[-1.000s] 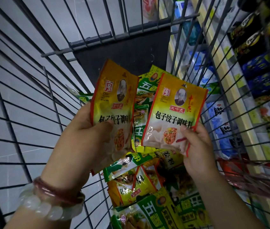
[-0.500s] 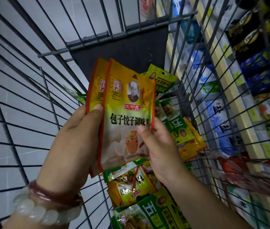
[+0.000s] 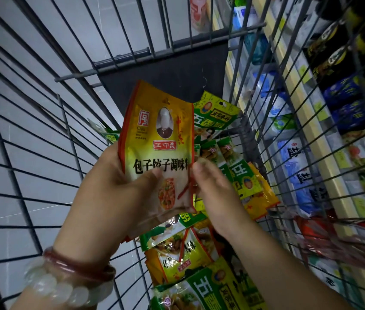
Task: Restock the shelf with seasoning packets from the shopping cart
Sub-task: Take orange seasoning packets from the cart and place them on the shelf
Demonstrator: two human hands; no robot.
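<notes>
Above the wire shopping cart [image 3: 42,130] I hold a small stack of yellow seasoning packets [image 3: 161,130] upright, the front one printed with red edges and a portrait. My left hand [image 3: 114,198] grips the stack's lower left, thumb across the front. My right hand [image 3: 219,198] pinches the stack's right edge, slightly blurred. Below them, several more yellow and green seasoning packets [image 3: 199,253] lie piled in the cart, and one green packet [image 3: 215,115] leans up behind the stack. The shelf [image 3: 306,121] runs along the right, seen through the cart's wires.
White and blue salt bags [image 3: 297,171] fill the lower shelf row, with dark bottles [image 3: 333,52] and blue packs above. A red bag [image 3: 333,238] lies at the lower right beyond the cart side. Grey tiled floor shows through the cart's left wall.
My right hand brought its yellow packet over to the left and laid it against the one in my left hand. Both packets now sit together as one stack.
</notes>
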